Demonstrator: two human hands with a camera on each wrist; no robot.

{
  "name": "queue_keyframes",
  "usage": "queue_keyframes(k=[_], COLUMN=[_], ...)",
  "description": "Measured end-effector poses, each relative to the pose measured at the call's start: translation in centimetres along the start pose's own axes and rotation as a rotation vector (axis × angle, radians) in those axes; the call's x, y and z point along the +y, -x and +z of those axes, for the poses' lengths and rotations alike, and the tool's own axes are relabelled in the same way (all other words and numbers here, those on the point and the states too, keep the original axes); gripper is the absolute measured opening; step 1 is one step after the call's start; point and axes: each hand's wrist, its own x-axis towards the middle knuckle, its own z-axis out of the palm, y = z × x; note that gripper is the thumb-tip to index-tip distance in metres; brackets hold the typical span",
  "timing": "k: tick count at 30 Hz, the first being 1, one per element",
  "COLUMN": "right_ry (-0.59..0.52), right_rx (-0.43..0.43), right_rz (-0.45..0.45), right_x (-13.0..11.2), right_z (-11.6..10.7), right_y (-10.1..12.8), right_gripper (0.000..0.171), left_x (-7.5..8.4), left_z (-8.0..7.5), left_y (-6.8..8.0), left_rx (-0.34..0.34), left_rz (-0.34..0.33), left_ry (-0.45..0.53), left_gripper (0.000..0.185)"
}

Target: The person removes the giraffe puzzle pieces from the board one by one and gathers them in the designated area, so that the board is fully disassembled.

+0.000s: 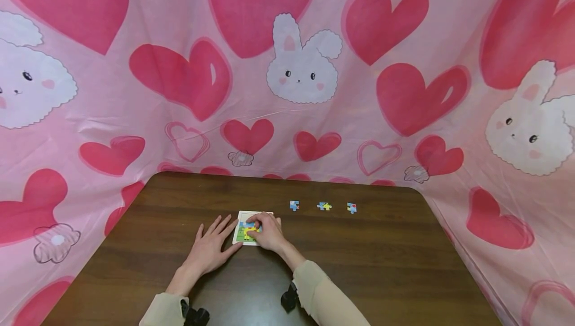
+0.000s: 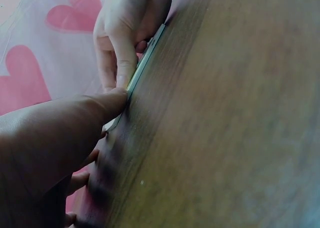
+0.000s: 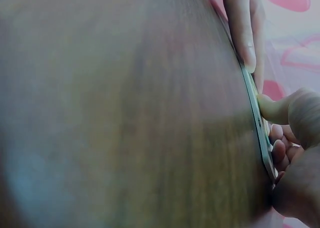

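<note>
Two sleeved forearms come in from the near edge of the dark wooden desk (image 1: 382, 266), each with a small black camera mount at the wrist. The left hand (image 1: 210, 248) lies flat on the wood with its fingers straight and spread, its thumb touching the near left edge of a small white-bordered puzzle board (image 1: 243, 216). The right hand (image 1: 268, 231) rests on top of the board, fingers curled down onto a yellow puzzle piece (image 1: 251, 229) among the blue and green of the picture; whether it pinches the piece or only presses it cannot be told. In the left wrist view the thumb meets the thin edge of the board, seen side-on. Farther back and to the right, three loose pieces lie in a row, well apart from each other: a blue piece (image 1: 294, 205), a blue-and-yellow piece (image 1: 324, 206) and a blue-and-red piece (image 1: 352, 208). Beyond the far edge hangs a pink cloth (image 1: 179, 116) printed with hearts and white rabbits.
</note>
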Motion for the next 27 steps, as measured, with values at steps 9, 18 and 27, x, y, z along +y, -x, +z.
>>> queue_keyframes(k=[9, 18, 27], right_ry=[-0.049, -0.076, -0.082], right_rx=[-0.010, 0.016, 0.065], right_rz=[0.036, 0.016, -0.006], right_x=[-0.18, 0.34, 0.40], right_z=[-0.10, 0.30, 0.62], right_y=[-0.03, 0.25, 0.45], right_gripper=[0.031, 0.027, 0.030], left_x=[-0.10, 0.02, -0.03], left_z=[0.15, 0.07, -0.03], left_y=[-0.02, 0.19, 0.41], left_rx=[0.002, -0.005, 0.010], left_rz=[0.003, -0.003, 0.014], left_ry=[-0.008, 0.010, 0.056], left_gripper=[0.074, 0.075, 0.074])
